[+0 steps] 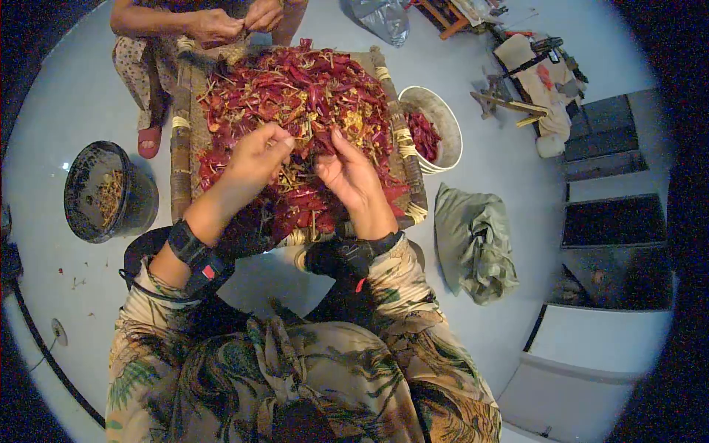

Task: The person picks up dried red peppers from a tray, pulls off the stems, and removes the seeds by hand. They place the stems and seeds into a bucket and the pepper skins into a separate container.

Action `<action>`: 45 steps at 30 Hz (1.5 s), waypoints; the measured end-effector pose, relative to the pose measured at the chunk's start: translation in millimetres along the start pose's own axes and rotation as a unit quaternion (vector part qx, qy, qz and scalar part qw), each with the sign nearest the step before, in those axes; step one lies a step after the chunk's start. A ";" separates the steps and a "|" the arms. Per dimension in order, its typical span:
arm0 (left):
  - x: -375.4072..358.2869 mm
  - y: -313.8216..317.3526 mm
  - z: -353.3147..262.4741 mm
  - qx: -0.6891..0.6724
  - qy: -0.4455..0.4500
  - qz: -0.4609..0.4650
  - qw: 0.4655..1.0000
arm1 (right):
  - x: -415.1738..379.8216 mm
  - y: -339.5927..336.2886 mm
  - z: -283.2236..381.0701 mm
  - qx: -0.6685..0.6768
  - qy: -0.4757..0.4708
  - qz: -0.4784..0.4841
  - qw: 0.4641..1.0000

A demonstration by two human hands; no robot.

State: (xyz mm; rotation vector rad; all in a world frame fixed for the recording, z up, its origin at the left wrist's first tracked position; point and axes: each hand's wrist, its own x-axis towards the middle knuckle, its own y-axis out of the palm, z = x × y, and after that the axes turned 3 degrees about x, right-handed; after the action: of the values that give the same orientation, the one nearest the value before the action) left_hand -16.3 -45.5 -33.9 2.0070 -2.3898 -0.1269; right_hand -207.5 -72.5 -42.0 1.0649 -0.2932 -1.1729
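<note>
A broad heap of dried red chillies (295, 88), mixed with pale stems and yellow seeds, covers a low woven cot (180, 159) before me. Over its near part, my right hand (353, 177) grips a dark red dried chilli (323, 142) between thumb and fingers. Close by on the left, my left hand (258, 156) is closed in a pinch with its fingertips near that chilli. Whatever lies between those left fingertips is too small to make out. Both hands are just above the heap, a small gap apart.
A black tub (140, 196) with stems stands on the left floor. To the right are a white bucket (452, 140) holding red chillies and a greenish sack (476, 244). Across the cot, another person's hands (236, 22) meet over its far edge.
</note>
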 end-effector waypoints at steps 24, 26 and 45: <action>-0.7 -7.5 -4.0 -0.024 -0.024 -0.004 0.999 | 5.6 -17.3 36.9 -0.174 -0.106 -0.108 0.973; -3.1 -8.5 -8.8 -0.018 -0.016 -0.013 1.000 | 15.1 -39.9 68.4 -0.084 -0.171 -0.098 0.977; 0.7 -8.3 -1.7 -0.002 0.001 0.002 1.000 | 28.1 -42.3 37.0 -0.885 -0.223 -0.068 0.403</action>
State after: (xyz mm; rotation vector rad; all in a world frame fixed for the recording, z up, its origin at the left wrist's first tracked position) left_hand -8.2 -47.7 -32.8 1.9990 -2.3900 -0.1286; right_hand -246.6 -115.6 -65.8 -1.2097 0.6625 -1.0998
